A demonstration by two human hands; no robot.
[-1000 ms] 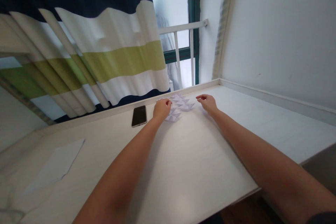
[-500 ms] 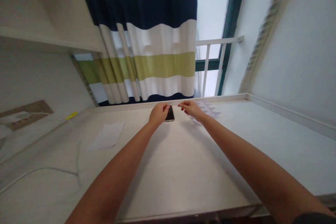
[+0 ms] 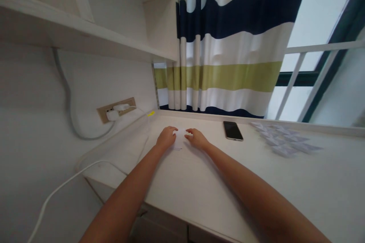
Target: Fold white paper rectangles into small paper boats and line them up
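A small stack of white paper [image 3: 179, 139] lies on the white desk between my two hands. My left hand [image 3: 166, 138] is at the stack's left edge, fingers curved and thumb apart from them. On the other side my right hand [image 3: 197, 139] reaches toward the right edge, its thumb and fingers also parted. Neither hand visibly grips a sheet, though contact at the paper's edges is hard to make out. To the right, a black-screened phone [image 3: 233, 131] lies flat. Beyond it are several folded white paper pieces [image 3: 285, 138], blurred and laid out in a group.
A white cable [image 3: 85, 167] crosses the desk's left side near a wall socket [image 3: 116, 110] with plugs in it. Overhead on the left hangs a shelf [image 3: 114, 40]. A striped curtain [image 3: 228, 76] and a white railing [image 3: 296, 79] stand behind the desk's raised back edge.
The view has swung left. My hands have gone from beside the phone and folded pieces to the paper stack on the left. Phone and folded pieces now appear to my right.
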